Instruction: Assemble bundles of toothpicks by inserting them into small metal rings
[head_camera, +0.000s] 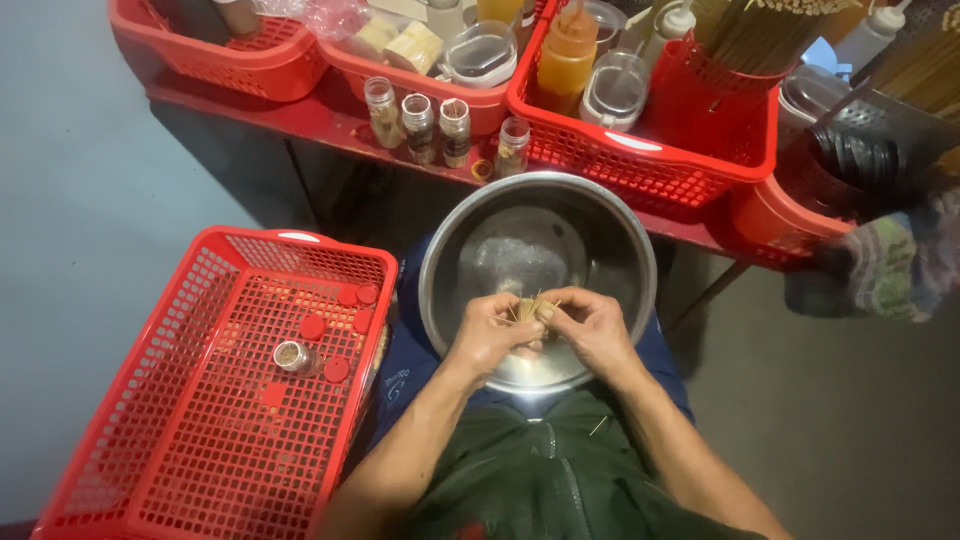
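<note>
Over the lap, the left hand (488, 332) and right hand (594, 326) pinch together on a small bundle of thin sticks (530, 308) above a steel bowl (620, 235). Left lies a red basket (215, 440); beyond, 4 glass jars (418, 128) line the red table (330, 125).

Both forearms are bare, with no sleeves, watch or rings visible. The person wears a dark green zipped garment (540, 480) over blue trousers (405, 350).

Red basket (150, 440) at left with small jar (296, 357) and red caps (337, 369) inside, four glass jars (419, 127) on red shelf (330, 125), orange sauce bottle (567, 52) behind.
</note>
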